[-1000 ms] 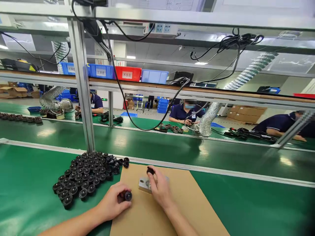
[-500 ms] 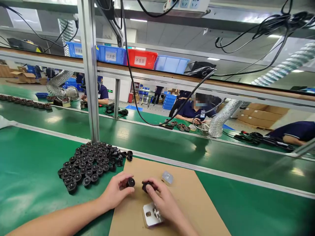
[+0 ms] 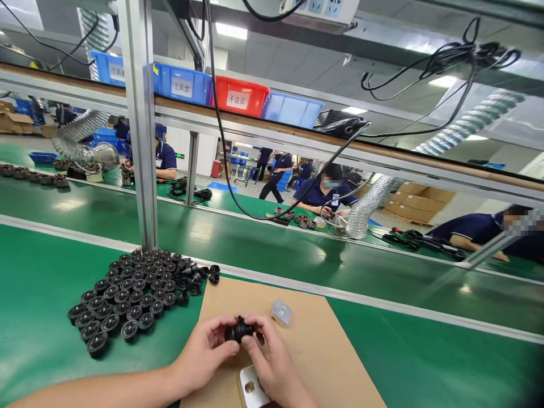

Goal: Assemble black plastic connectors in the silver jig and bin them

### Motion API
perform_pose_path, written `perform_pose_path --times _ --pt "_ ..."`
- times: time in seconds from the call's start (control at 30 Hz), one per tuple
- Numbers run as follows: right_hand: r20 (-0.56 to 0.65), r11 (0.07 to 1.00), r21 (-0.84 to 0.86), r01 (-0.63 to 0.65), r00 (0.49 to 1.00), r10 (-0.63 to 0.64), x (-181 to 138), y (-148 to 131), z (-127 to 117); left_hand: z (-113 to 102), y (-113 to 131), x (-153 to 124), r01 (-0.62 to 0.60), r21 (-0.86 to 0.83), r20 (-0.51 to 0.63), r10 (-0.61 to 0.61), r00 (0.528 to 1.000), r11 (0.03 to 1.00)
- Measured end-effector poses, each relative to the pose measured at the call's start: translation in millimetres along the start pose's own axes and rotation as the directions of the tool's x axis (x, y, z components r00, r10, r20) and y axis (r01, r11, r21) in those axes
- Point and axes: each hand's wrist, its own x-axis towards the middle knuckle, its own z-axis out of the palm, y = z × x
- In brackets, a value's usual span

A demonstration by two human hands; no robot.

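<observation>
Over the brown cardboard, my left hand (image 3: 202, 352) is closed around a black round plastic part (image 3: 230, 333). My right hand (image 3: 274, 360) pinches a second black part (image 3: 245, 330), which has a small tip sticking up. The two parts meet end to end; whether they are joined I cannot tell. Beneath my right hand lies a silver metal block (image 3: 250, 388) with an oval hole, partly covered by the hand. A smaller silver block (image 3: 281, 313) rests on the cardboard beyond my fingers.
Many similar black round parts (image 3: 127, 297) stand in rows on the green table to the left. The cardboard sheet (image 3: 323, 351) lies under my hands. A metal post (image 3: 142, 141) rises behind the parts. A black cable (image 3: 238, 204) hangs ahead. Co-workers sit across the green line.
My hands have come together, and the two black parts that were apart now touch. The view has shifted slightly. In the background a person walks past.
</observation>
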Motion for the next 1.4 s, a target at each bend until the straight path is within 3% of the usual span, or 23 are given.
perform_pose_path --times 0.47,0.7,1.07,1.4 --pt "0.081 0.998 -0.048 -0.028 0.996 0.032 0.1 5.4 -1.9 0.5 4.4 -1.6 -0.017 -0.035 0.001 0.017 1.0 0.999" --pt "0.094 0.966 -0.233 0.116 0.991 -0.096 7.5 -11.0 -10.3 -5.2 2.0 -1.0 -0.031 0.0 -0.01 0.031 0.999 1.0" --pt "0.23 0.912 -0.32 0.257 0.955 -0.188 11.4 -13.1 -21.3 -12.6 -0.5 -0.1 -0.029 0.112 -0.042 0.034 0.999 0.993" --pt "0.217 0.934 -0.338 0.114 0.975 -0.04 8.1 -18.7 -17.5 -10.1 3.3 -2.8 -0.034 0.141 -0.008 0.036 0.999 0.989"
